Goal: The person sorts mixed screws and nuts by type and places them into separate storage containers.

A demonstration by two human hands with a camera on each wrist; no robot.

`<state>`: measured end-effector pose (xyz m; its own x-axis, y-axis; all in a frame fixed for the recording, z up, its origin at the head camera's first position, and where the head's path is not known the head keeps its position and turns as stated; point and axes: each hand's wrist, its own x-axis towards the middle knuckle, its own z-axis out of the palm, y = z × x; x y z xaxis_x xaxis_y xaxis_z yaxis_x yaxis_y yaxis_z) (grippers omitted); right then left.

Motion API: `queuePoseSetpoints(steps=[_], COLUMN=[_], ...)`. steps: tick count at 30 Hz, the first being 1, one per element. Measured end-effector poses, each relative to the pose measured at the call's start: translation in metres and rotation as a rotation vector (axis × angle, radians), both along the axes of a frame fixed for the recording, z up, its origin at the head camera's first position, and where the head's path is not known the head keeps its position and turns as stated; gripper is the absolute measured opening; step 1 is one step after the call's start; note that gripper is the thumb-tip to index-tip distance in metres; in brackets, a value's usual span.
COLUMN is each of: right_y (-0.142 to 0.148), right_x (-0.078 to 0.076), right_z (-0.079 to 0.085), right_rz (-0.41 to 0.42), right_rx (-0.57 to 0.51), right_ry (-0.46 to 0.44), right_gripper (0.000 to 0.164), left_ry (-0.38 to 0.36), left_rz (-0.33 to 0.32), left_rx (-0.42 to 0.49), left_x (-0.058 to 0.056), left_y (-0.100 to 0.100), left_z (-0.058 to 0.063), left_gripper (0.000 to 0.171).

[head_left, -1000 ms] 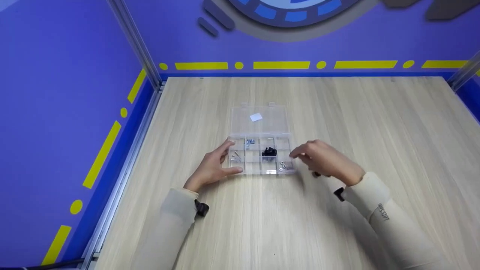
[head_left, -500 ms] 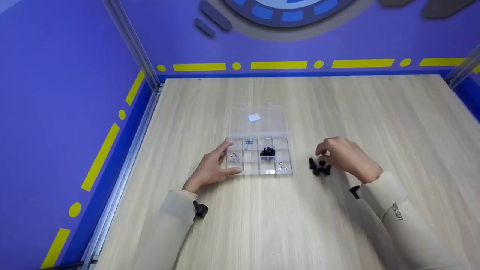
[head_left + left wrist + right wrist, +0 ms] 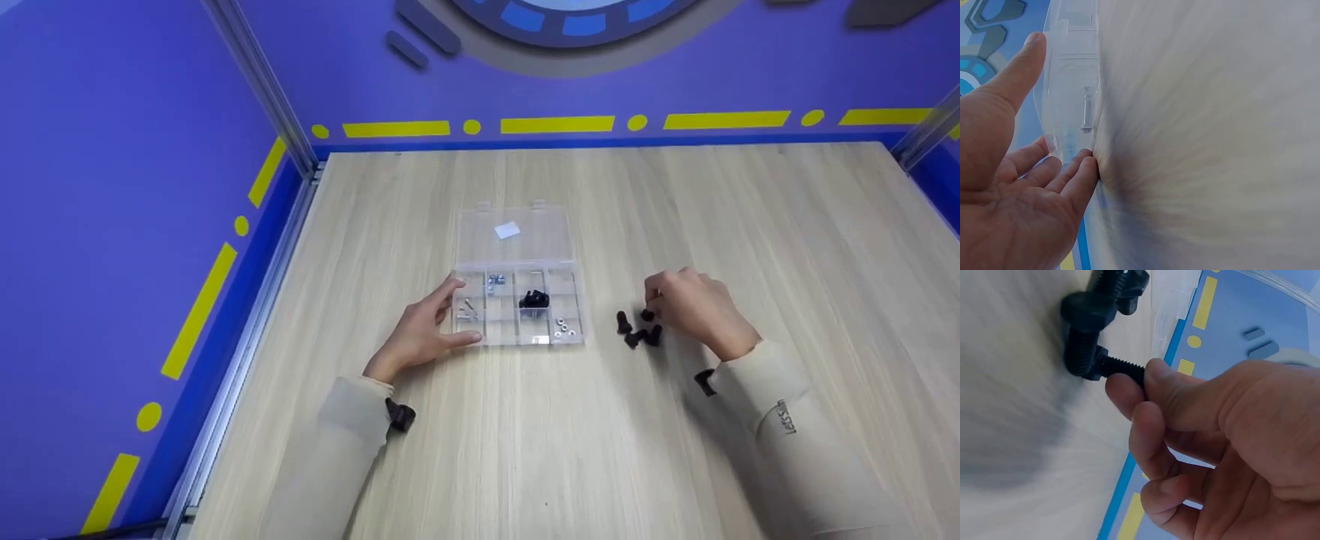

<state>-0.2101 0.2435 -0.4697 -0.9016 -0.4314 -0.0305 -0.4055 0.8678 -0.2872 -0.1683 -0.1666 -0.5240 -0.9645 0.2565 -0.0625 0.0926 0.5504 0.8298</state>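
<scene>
A clear divided plastic box (image 3: 501, 328) lies on the table with its lid (image 3: 480, 244) folded back. My left hand (image 3: 420, 334) spans its left side, thumb near the front corner; in the left wrist view the fingers (image 3: 1079, 183) touch its wall, fairly straight. To the right of the box is a small cluster of black bolts (image 3: 634, 339). At that cluster my right hand (image 3: 694, 311) pinches the threaded shank of one black bolt (image 3: 1120, 367) between thumb and forefinger, its head end beside another bolt (image 3: 1088, 312).
In the box's compartments are small black parts (image 3: 535, 300), silvery nuts (image 3: 562, 325), thin screws (image 3: 468, 309) and small bluish metal pieces (image 3: 496, 280). A white label (image 3: 507, 230) is on the lid. Blue walls (image 3: 570, 97) border the wooden table (image 3: 525, 442).
My right hand has moved right, away from the box's front-right nut compartment, to the bolts and now pinches one. The left hand has stayed at the box.
</scene>
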Motion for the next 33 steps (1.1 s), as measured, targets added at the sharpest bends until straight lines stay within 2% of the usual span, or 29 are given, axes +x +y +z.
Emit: queuePoseSetpoints(steps=[8, 24, 33], right_y=[-0.005, -0.003, -0.003], right_x=[-0.008, -0.01, -0.011], right_z=[0.002, 0.002, 0.002], right_rz=[-0.023, -0.045, -0.043], right_rx=[0.0, 0.021, -0.002], right_ry=[-0.056, -0.085, -0.07], right_gripper=[0.025, 0.025, 0.027], left_ry=[0.004, 0.013, 0.014], left_rz=[-0.006, -0.027, -0.015], left_rx=[-0.004, 0.011, 0.026], left_x=[0.001, 0.001, 0.001], left_y=[-0.001, 0.004, 0.002], left_z=[0.0, -0.001, 0.0], left_gripper=[0.087, 0.083, 0.084])
